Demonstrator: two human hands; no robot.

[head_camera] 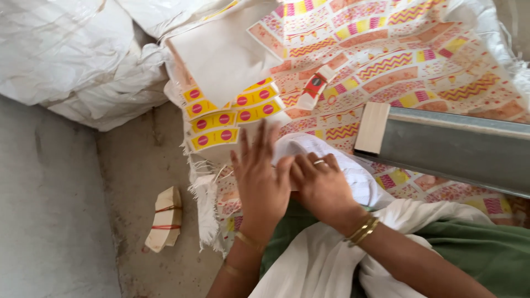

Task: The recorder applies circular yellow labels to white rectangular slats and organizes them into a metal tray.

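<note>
Pressing down side by side, both hands rest on a folded white paper sheet [314, 152] that lies on the near edge of a patterned printed sheet [419, 60] spread out in front of the person. The left hand [258, 179] lies flat with fingers spread, its grip wide open and closed on nothing, the palm bearing on the white paper's left part. The right hand [320, 185], wearing a ring, has its fingers curled down onto the same paper; whether it pinches an edge cannot be told. Gold bangles [361, 229] sit on the right wrist.

Just beyond the left fingertips lies a fanned pile of yellow labels with red dots [229, 118], partly covered by a plain white sheet [223, 52]. A small red and white label piece [314, 87] lies further out on the patterned sheet. To the right, a grey metal bar with a pale wooden end [447, 146] crosses the sheet. On the concrete floor [55, 221] to the left sits a bundle of cards bound with red rubber bands [164, 218]. White sacks [72, 55] lie at the far left.
</note>
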